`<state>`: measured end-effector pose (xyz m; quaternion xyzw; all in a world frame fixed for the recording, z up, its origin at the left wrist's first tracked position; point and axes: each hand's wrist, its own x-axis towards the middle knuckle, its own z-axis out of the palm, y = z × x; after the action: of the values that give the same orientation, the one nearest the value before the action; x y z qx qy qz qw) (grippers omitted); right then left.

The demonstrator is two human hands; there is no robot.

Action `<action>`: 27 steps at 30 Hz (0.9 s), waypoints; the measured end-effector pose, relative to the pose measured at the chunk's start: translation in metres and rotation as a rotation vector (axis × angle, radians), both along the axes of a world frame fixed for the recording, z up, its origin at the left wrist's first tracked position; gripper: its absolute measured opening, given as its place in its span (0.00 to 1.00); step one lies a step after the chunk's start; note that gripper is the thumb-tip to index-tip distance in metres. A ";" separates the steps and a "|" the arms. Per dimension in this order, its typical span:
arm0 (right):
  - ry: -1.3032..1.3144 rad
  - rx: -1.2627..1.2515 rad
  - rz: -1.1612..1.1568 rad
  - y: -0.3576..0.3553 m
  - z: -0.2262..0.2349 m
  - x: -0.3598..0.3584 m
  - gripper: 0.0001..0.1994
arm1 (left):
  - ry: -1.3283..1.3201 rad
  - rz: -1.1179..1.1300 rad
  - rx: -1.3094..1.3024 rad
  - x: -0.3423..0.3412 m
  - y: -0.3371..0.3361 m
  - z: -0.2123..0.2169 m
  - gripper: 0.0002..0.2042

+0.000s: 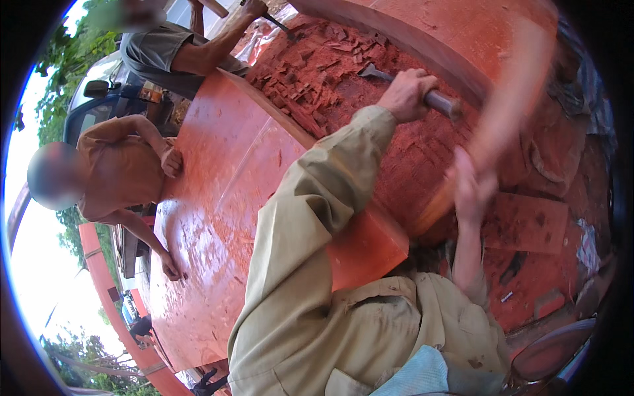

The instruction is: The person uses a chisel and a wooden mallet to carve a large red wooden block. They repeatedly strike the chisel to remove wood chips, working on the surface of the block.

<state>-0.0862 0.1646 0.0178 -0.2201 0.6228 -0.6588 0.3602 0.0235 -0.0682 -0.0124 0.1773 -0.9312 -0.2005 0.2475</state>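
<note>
Metal chisel [442, 103] (in left hand [405, 96])

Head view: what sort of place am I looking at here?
Probably an outdoor woodworking site: the left hand grips a chisel over reddish wood chips, with a vehicle and trees beyond.

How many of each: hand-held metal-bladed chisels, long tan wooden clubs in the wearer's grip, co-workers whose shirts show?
Chisels: 2 (grey-handled metal chisel in the left hand; slim dark chisel held by the grey-shirted co-worker)
Long tan wooden club: 1 (right hand, motion-blurred)
Co-workers: 2 (that one; brown-shirted co-worker)
Total: 5
</note>
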 end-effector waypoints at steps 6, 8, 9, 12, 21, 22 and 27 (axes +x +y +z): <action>0.131 0.002 0.097 0.018 0.058 -0.030 0.15 | -0.027 0.022 0.010 0.001 -0.003 0.004 0.13; 0.005 -0.105 -0.155 0.033 0.062 -0.041 0.12 | -0.082 0.004 0.010 -0.002 -0.004 -0.001 0.13; 0.015 -0.162 -0.088 0.033 0.055 -0.039 0.11 | -0.030 0.037 -0.010 -0.002 -0.005 -0.004 0.13; -0.054 0.016 -0.076 0.015 0.013 -0.013 0.14 | 0.035 0.013 -0.022 0.000 -0.004 -0.010 0.13; -0.018 -0.116 -0.125 0.029 0.016 -0.023 0.10 | -0.061 0.047 -0.017 0.009 -0.015 -0.012 0.14; -0.026 -0.135 -0.195 0.026 0.022 -0.023 0.10 | -0.046 0.015 -0.032 0.010 -0.016 -0.015 0.14; 0.267 0.040 0.217 -0.024 0.005 -0.004 0.11 | -0.121 -0.024 -0.004 0.015 -0.028 -0.023 0.14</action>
<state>-0.0900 0.1410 0.0224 -0.3646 0.6506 -0.5684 0.3475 0.0386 -0.0958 -0.0355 0.1773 -0.9469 -0.1907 0.1884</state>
